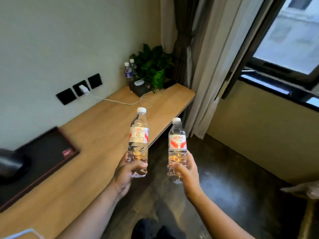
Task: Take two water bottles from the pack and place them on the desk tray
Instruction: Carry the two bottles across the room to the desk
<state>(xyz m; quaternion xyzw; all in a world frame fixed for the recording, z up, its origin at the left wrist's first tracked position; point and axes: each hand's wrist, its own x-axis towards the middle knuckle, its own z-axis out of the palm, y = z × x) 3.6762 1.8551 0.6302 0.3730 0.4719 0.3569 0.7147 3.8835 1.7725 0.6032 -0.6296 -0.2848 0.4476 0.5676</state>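
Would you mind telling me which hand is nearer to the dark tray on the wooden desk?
Left. The left hand, holding a clear water bottle, is at the desk's front edge, right of the dark tray. The right hand, holding another bottle, is farther right, over the floor.

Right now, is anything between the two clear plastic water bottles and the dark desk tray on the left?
Nothing visible blocks the way. The left-hand bottle and right-hand bottle are held above bare wooden desk and floor; the dark tray lies left, with a blurred dark object at its left end.

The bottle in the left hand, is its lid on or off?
On. The white lid sits on the bottle in the left hand.
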